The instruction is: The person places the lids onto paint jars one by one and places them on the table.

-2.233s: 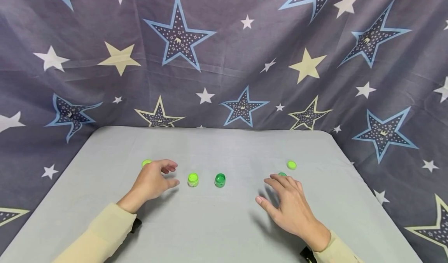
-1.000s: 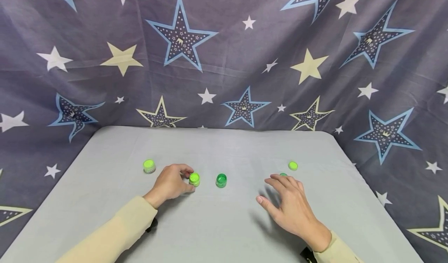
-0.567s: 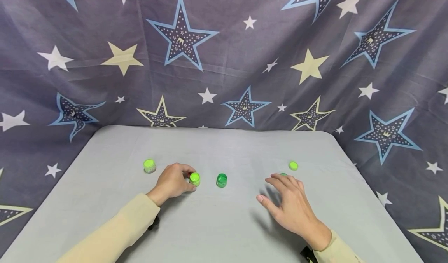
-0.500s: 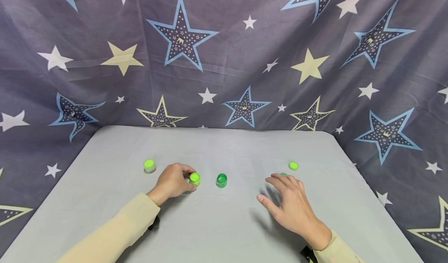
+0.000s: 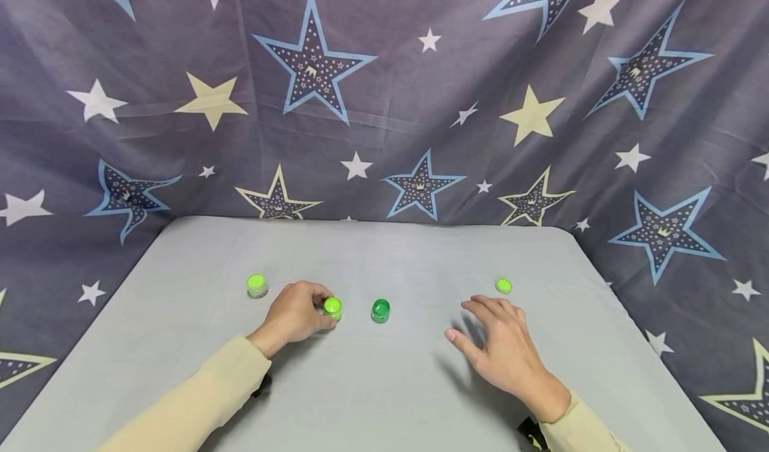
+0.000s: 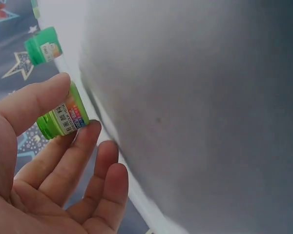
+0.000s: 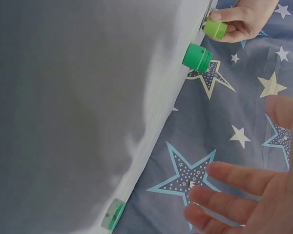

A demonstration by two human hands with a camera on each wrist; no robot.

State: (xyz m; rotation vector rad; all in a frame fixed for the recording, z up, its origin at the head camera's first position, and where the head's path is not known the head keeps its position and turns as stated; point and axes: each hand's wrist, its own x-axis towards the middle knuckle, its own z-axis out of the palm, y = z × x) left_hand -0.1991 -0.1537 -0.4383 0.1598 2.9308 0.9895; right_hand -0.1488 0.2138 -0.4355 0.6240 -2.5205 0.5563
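Note:
My left hand (image 5: 298, 310) pinches a small open lime-green paint jar (image 5: 332, 308) between thumb and fingers. Its printed label faces the left wrist camera, where the thumb (image 6: 39, 100) lies along one side. Just right of it a dark green paint jar (image 5: 380, 310) stands open on the table. My right hand (image 5: 501, 345) hovers above the table, its fingers loosely spread and holding nothing. A green lid (image 7: 113, 214) lies near that hand in the right wrist view; the hand hides it from the head view.
A lime-green topped jar (image 5: 257, 285) stands left of my left hand. Beyond the right hand lies a lime-green lid (image 5: 503, 285). The grey table (image 5: 372, 392) ends at a star-patterned curtain (image 5: 384, 131).
My left hand has come rightward and taken hold of the lime-green jar, which has shifted very slightly left. The right hand has moved slightly to the right, covering the green lid.

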